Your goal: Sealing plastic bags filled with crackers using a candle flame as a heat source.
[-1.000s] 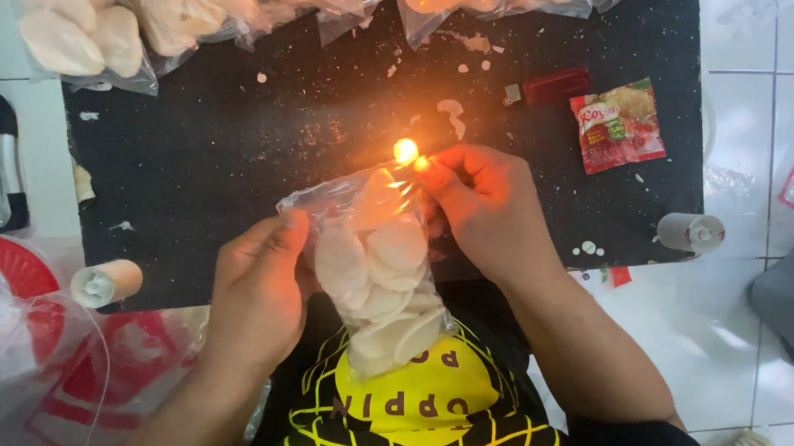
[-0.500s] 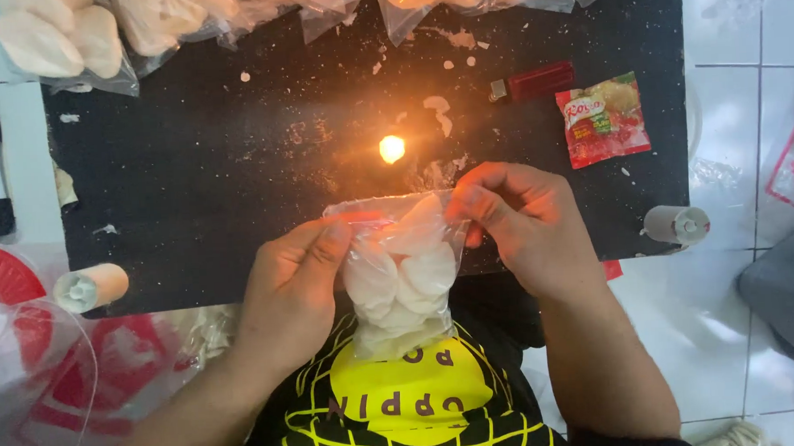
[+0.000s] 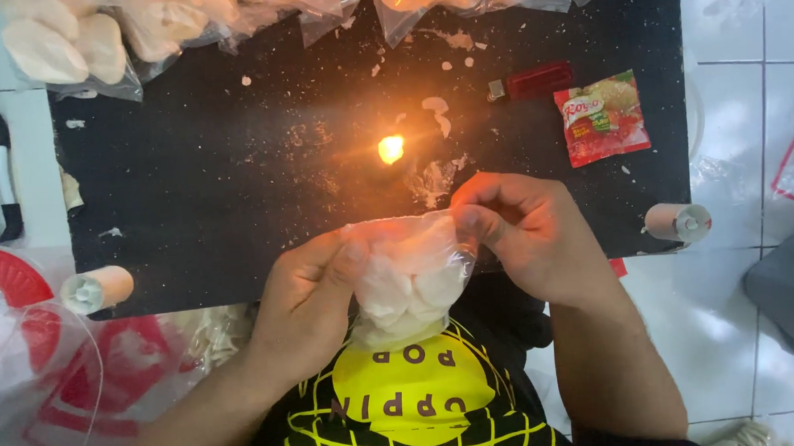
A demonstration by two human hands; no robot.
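Starting at the far left, a pale roll of tape lies at the edge of the black mat, with red-printed plastic bags slumped below it on the floor.

My left hand comes next. Its fingers are curled and its thumb presses against the upper left corner of the small clear bag of pale crackers, so it is grasping the film there. The bag hangs between my two hands, just above my lap and at the near edge of the mat, below the small candle flame and apart from it.

I judge the bag to be light, its thin film soft and slick, and the round crackers inside brittle enough to snap under a squeeze. The safe place to hold it looks like the empty film at the mouth, above the contents, pinched at both corners so the top stays taut.

My right hand does just that on the other side: fingers bent, fingertips clamped on the upper right corner of the bag.

Further right, a red lighter and a small red seasoning sachet lie on the mat, and another tape roll sits at its right edge. Filled cracker bags line the far side.
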